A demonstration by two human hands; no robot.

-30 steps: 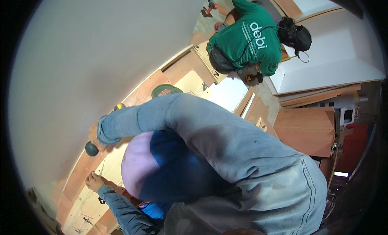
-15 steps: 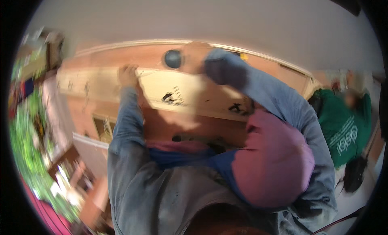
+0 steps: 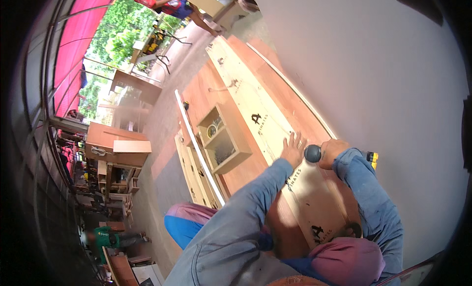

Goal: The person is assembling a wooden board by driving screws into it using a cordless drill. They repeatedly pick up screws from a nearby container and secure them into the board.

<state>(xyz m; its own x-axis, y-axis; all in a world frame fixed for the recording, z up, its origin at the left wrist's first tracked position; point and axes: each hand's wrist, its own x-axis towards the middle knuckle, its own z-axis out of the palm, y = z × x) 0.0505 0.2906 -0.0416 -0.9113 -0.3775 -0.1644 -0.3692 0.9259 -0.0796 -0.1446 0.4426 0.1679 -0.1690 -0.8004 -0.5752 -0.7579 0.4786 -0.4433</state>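
Observation:
My right hand [image 3: 334, 153] is wrapped around a cordless drill [image 3: 312, 153]. Its round dark rear end faces up, and a yellow and black part shows beyond my wrist. The drill's tip is hidden beneath its body. Just left of it, my left hand [image 3: 294, 149] rests on a long pale wooden board [image 3: 268, 131], fingers spread. Black printed marks dot this board, which lies along a reddish plywood panel [image 3: 199, 87]. A thin pale strip [image 3: 295, 91] runs along the panel's far right side.
A two-compartment wooden box [image 3: 241, 155] holding small hardware and a yellow-rimmed roll sits left of the board. Beside it runs a long white strip [image 3: 199, 148]. People stand at the top [image 3: 167, 0] and lower left [image 3: 110, 239]. A grey surface [image 3: 373, 79] fills the right side.
My view has swung round, bringing the workshop at left into sight. My left hand, earlier well apart from the drill, is now beside it. The drill stays in my right hand.

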